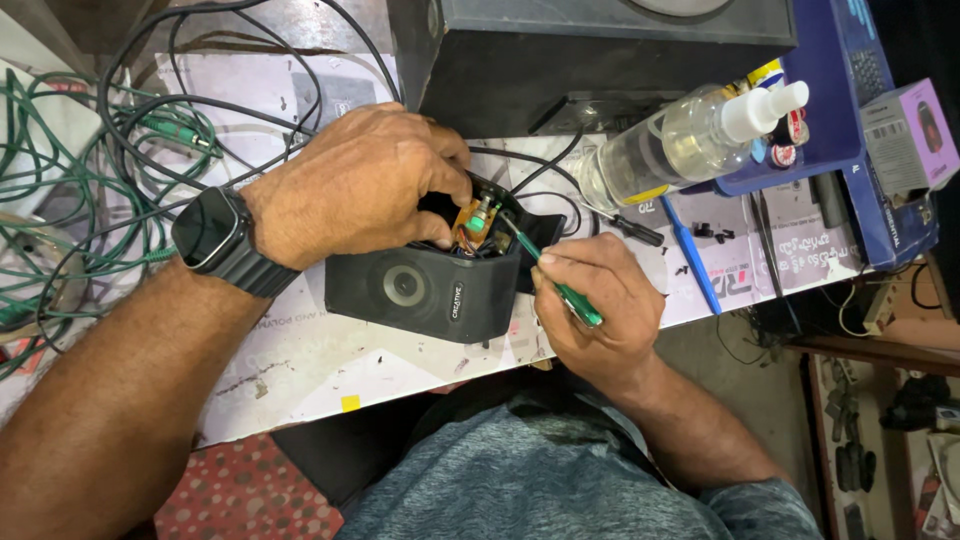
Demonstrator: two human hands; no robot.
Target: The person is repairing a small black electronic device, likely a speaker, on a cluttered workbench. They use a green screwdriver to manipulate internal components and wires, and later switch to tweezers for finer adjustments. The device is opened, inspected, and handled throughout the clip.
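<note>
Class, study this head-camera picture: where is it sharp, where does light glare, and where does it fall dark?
Head view: sharp on the left hand, right hand, green screwdriver and small black speaker; soft highlights glare on the clear spray bottle; the large black box and the lower right corner fall dark; edges look slightly stretched by the wide lens.

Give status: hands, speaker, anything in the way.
Left hand grips the circuit board inside the opened speaker. Right hand holds screwdriver, tip at board. Cables and spray bottle close by.
</note>
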